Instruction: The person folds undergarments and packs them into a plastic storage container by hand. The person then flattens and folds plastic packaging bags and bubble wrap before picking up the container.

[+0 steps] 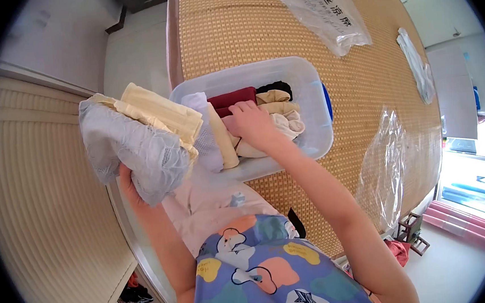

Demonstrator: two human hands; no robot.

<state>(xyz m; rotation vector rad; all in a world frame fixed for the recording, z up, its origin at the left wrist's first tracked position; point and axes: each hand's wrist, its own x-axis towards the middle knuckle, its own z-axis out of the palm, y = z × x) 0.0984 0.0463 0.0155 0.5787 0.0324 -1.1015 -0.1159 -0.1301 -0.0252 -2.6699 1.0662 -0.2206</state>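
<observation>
My left hand is closed under a bundle of folded garments, held off the left end of the bin. The bundle shows a grey lace garment and a cream folded garment. My right hand reaches into a clear plastic storage bin, fingers laid over the folded clothes. Its fingertips touch a dark red folded garment. Around it in the bin are a tan roll, a black one, a white one, and upright lilac and cream pieces.
The bin stands on a woven mat covering a bed. A printed plastic bag lies at the far side, a clear plastic wrapper at right, and a white cloth beyond. A ribbed cream panel rises on the left.
</observation>
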